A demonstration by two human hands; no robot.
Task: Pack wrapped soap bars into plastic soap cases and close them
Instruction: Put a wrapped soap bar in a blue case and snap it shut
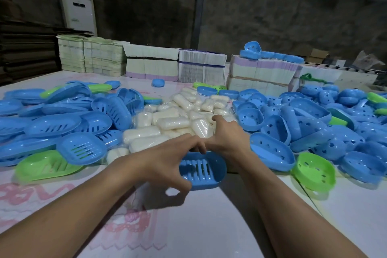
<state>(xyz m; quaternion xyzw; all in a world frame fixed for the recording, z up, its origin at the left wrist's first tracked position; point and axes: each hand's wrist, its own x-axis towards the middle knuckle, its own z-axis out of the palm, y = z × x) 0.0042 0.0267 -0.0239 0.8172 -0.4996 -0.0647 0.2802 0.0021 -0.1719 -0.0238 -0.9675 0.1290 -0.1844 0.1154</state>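
At the soap pile's near edge, left hand [167, 159] grips blue case [204, 170]; right hand [225, 134] reaches, fingers hidden.

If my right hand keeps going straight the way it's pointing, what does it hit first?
Probably the pile of clear-wrapped white soap bars: the right hand points away across the table into it, fingertips seemingly already at the nearest bars, though depth is unclear.

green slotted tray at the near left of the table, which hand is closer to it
Left. The left hand grips a blue tray just right of the green slotted tray; the right hand is farther right.
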